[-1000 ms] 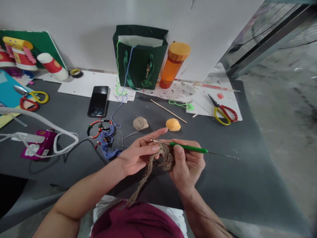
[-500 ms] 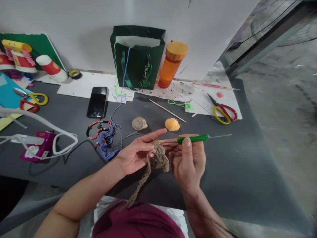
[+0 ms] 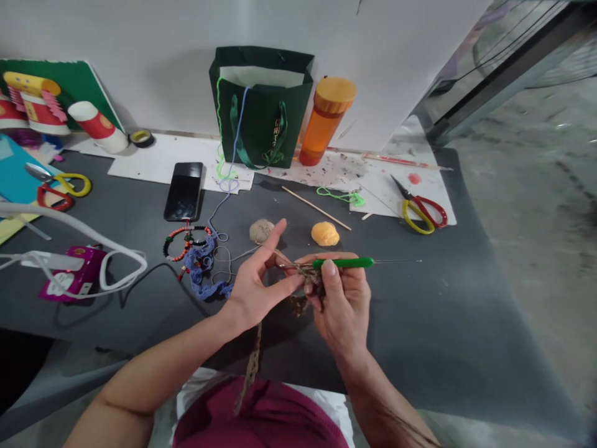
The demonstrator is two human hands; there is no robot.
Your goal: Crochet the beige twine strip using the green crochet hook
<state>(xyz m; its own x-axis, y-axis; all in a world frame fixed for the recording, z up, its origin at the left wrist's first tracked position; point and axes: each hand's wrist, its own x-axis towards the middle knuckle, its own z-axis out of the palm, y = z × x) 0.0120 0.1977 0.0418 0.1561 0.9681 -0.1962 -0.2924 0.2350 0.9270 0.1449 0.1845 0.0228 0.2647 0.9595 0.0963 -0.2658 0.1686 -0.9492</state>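
My right hand [image 3: 347, 305] grips a crochet hook [image 3: 347, 262] by its green handle, the thin metal end pointing right and the other end reaching left into the yarn. With thumb and fingers, my left hand [image 3: 261, 283] pinches the brown crochet piece [image 3: 310, 283], its index finger raised with yarn over it. Both hands partly cover the piece. A narrow crocheted strip [image 3: 252, 370] hangs from it over the table edge toward my lap. Behind my left index finger lies a beige yarn ball [image 3: 261, 231]. A yellow ball [image 3: 325, 234] sits just beyond the hook.
Left of my hands are blue crochet work [image 3: 200, 274], a beaded bracelet [image 3: 175, 242] and a phone [image 3: 183, 191]. A green paper bag [image 3: 261, 118] and an orange bottle [image 3: 326, 121] stand at the back. Scissors [image 3: 422, 213] lie right, a purple box [image 3: 74, 274] with cables left.
My right hand and the hook have moved left, closer to my left hand. My left index finger has risen, and the crochet piece is now bunched between the hands.
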